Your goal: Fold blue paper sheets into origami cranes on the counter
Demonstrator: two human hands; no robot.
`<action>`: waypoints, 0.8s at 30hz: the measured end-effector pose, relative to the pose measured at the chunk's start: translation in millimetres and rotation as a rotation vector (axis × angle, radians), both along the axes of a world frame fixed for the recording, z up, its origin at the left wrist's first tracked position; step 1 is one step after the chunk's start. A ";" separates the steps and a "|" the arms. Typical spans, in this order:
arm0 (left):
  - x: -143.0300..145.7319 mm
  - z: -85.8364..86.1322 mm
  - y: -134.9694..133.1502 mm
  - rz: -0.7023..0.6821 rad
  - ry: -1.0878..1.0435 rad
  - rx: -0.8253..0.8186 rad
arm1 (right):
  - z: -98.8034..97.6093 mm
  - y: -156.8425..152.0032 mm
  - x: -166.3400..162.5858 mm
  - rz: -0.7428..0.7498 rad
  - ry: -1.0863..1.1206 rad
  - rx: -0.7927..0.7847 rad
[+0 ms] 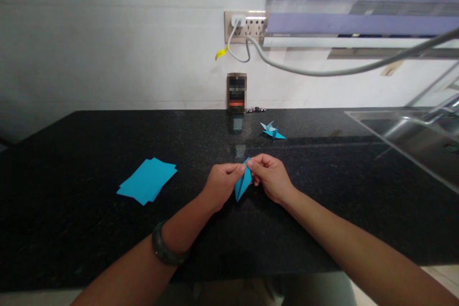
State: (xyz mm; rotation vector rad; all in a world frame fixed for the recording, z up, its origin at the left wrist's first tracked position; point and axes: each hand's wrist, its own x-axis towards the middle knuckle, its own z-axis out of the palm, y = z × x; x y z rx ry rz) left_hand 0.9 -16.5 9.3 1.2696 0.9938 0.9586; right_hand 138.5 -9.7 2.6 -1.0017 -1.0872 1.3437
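Note:
A piece of folded blue origami paper [244,184], narrow and kite-shaped, is held between both hands above the dark countertop. My left hand [224,181] pinches its upper left side with the thumb on top. Close against it, my right hand [270,176] grips the top right part between thumb and fingers. The fingers behind the paper are partly hidden. Its pointed lower end hangs free toward me. Beyond my hands stand folded paper cranes [273,131], blue and paler blue. To the left lies a loose stack of blue paper sheets [147,180].
A phone [237,93] leans upright against the wall, a beaded strap [256,109] beside it. Above, a charger and grey cable [311,72] come from the wall socket [245,26]. A steel sink [423,134] is set into the black countertop [89,138] at right.

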 end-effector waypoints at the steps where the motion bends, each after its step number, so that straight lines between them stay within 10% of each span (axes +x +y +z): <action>1: -1.0 -0.9 0.6 -0.022 0.013 -0.004 | 0.0 0.2 0.4 -0.009 -0.010 -0.002; 24: -2.8 2.8 1.1 -0.047 0.113 0.031 | -4.3 2.1 2.3 0.079 0.012 -0.053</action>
